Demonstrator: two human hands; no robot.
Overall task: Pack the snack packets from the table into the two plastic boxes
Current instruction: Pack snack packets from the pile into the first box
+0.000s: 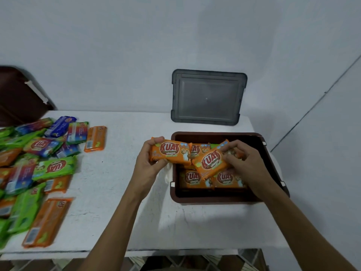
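An orange packet (171,152) sits in my left hand (149,163). My thumb is curled over its top left corner and my fingers are wrapped underneath. It lies level, printed face up, over the left rim of the brown box (214,134).

My right hand (247,163) grips a second orange packet (210,163) by its right end, fingers curled over the top. This one is tilted, with its left end lower. The inner ends of the two packets meet between my hands, but I cannot tell whether they touch.

Below my hands, more orange packets (192,178) lie flat inside the box. Two are side by side under my right fingers and another lies further back, between my hands.

Beyond my right hand, a grey lid (208,97) stands on its edge at the far side of the white table (117,192), leaning on the wall (117,45).

Well off to the left of my left hand, a pile of loose packets (39,159) in green, orange, blue and mixed colours spreads over the table. The one nearest my left fingers is a lone orange packet (95,138), lying back side up and apart from the rest. Another long orange packet (46,222) lies at the near left edge of the table.

Behind the pile, far to the left, there is a dark brown shape (19,90). I cannot tell what it is.
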